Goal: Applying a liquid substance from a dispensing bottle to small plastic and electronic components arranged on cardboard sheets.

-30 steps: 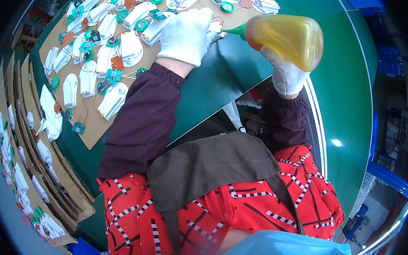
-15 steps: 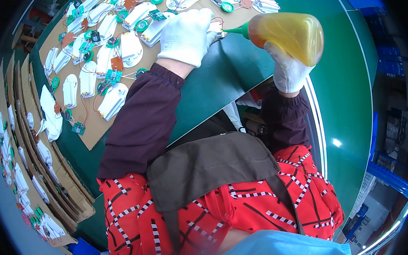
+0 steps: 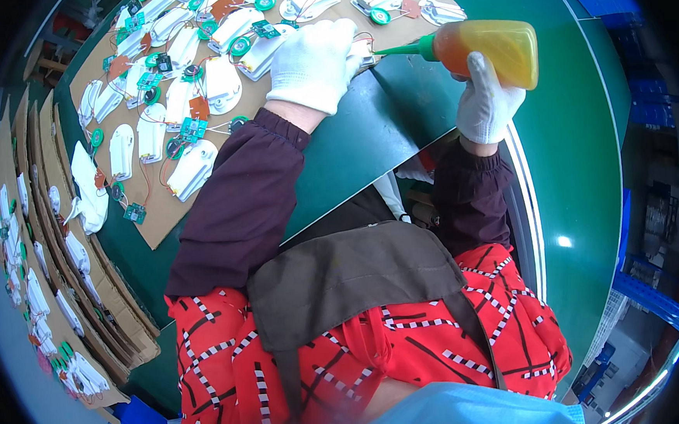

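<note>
An electronics assembly workshop shows in the green workbench (image 3: 352,164), the wired circuit boards (image 3: 193,130) and white plastic housings (image 3: 223,85) on it, and loaded cardboard sheets (image 3: 124,314) tiered to its left.

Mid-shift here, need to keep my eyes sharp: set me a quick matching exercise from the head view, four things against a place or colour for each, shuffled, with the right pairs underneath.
Things
1. Bottle
2. Cardboard stack
3. Table
4. Sleeves

Place or colour
A. Dark purple
B. In the right grip
C. Green
D. At the left side of the view

Right pairs: 1-B, 2-D, 3-C, 4-A
</note>
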Demonstrator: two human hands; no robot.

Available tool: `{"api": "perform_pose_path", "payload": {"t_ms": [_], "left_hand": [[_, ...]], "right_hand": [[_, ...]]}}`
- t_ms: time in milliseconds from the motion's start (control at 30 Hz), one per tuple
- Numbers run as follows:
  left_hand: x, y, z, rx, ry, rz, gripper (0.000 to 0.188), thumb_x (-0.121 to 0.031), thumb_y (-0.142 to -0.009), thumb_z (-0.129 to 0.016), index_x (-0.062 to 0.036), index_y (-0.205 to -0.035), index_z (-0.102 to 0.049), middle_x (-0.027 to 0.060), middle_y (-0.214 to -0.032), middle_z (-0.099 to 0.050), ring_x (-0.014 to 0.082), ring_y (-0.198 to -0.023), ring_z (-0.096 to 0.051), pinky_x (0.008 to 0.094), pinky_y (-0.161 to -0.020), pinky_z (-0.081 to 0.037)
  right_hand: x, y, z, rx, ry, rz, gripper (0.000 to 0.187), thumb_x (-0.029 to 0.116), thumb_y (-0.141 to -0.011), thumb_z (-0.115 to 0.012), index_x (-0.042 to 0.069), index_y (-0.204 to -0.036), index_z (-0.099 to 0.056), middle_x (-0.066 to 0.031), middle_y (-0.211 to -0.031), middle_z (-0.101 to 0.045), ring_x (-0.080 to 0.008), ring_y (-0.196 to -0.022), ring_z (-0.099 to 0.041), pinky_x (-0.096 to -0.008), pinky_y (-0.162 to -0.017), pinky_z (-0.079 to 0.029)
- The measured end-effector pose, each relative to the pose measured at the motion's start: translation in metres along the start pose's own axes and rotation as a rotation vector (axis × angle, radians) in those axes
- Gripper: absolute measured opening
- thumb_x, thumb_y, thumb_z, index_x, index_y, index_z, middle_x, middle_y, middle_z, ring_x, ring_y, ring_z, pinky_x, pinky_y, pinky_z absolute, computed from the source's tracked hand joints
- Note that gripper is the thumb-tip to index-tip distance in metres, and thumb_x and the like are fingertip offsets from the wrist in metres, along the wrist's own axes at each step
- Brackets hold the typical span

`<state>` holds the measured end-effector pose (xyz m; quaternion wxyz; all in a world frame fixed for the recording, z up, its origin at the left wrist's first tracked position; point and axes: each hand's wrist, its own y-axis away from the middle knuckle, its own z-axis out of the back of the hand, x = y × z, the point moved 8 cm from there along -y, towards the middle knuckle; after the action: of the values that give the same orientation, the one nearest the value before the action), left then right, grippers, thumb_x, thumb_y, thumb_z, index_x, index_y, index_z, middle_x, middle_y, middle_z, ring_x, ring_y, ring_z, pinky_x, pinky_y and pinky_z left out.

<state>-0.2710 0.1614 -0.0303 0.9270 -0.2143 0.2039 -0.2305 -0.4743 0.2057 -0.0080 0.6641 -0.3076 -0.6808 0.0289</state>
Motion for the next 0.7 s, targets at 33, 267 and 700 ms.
{"api": "perform_pose_path", "payload": {"t_ms": [33, 267, 700], "left_hand": [[-0.001, 0.001, -0.001, -0.007, -0.003, -0.001, 0.024, -0.027, -0.076, -0.063, -0.0092, -0.091, -0.058, 0.0094, -0.075, -0.060, 0.0261, -0.072, -0.062, 0.0368, -0.063, -0.049], [-0.003, 0.000, -0.002, 0.009, -0.007, -0.009, 0.025, -0.026, -0.074, -0.063, -0.0097, -0.092, -0.058, 0.0083, -0.077, -0.061, 0.0249, -0.073, -0.062, 0.0371, -0.065, -0.048], [0.010, -0.009, 0.034, 0.084, 0.258, 0.163, 0.045, -0.028, -0.076, -0.062, -0.0026, -0.113, -0.058, 0.0156, -0.099, -0.061, 0.0267, -0.085, -0.062, 0.0348, -0.076, -0.048]], "right_hand": [[-0.003, -0.001, 0.003, -0.020, -0.009, -0.008, 0.034, 0.008, -0.079, -0.066, -0.001, -0.109, -0.052, -0.0103, -0.094, -0.061, -0.0193, -0.073, -0.060, -0.0291, -0.057, -0.049], [-0.013, -0.014, 0.006, -0.039, -0.114, -0.016, 0.033, 0.016, -0.084, -0.063, -0.001, -0.110, -0.052, -0.0116, -0.096, -0.061, -0.0188, -0.071, -0.061, -0.0290, -0.055, -0.049], [0.039, -0.089, 0.029, -0.129, -0.512, 0.272, 0.051, 0.035, -0.082, -0.065, 0.000, -0.116, -0.049, -0.0156, -0.104, -0.062, -0.0246, -0.087, -0.064, -0.0323, -0.063, -0.056]]}}
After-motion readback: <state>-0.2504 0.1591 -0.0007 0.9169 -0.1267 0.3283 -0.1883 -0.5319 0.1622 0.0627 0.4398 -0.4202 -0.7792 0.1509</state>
